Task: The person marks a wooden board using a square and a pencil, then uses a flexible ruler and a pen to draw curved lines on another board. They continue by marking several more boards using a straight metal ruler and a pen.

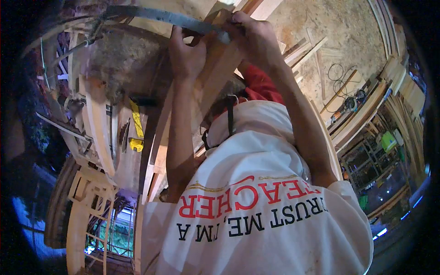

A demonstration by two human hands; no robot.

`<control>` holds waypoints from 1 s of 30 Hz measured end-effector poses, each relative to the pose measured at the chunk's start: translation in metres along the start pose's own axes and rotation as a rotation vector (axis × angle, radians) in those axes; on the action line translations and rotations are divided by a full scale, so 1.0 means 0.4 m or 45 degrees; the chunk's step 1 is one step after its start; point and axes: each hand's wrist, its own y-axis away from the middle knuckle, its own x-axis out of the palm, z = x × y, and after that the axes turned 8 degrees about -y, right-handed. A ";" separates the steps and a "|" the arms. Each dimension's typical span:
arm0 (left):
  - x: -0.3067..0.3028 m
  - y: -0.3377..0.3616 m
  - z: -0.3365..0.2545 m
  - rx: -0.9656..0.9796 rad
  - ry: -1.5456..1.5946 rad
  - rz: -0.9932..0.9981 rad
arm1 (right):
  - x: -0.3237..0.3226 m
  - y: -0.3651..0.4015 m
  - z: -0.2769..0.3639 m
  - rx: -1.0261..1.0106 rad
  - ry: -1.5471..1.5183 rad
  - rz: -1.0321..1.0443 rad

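Observation:
A long grey metal strip [169, 18] runs from the upper left to the end of a wooden piece [219, 57] at the top middle. My left hand [187, 57] is closed at the strip's lower edge, with its thumb and a finger against it. Round the upper end of the wooden piece, beside the strip's right end, my right hand [257, 39] is closed; some of its fingertips are hidden. The wood slopes down between my forearms.
A yellow tape measure [136, 145] lies at the left with its blade drawn out. Wooden frames [91, 195] stand at the lower left. Cables [339, 78], a power tool [350, 103] and stacked boards [366, 121] are on the right. Thin offcuts lie near the right hand.

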 end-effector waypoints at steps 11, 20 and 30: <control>0.001 0.000 -0.012 -0.064 0.035 0.025 | 0.010 0.003 -0.005 -0.141 0.038 -0.112; 0.001 -0.010 0.051 0.049 -0.049 0.015 | -0.100 -0.039 -0.078 0.079 -0.455 -0.414; -0.098 0.165 -0.133 0.367 -0.262 0.238 | -0.220 -0.048 -0.012 0.396 -0.785 -0.110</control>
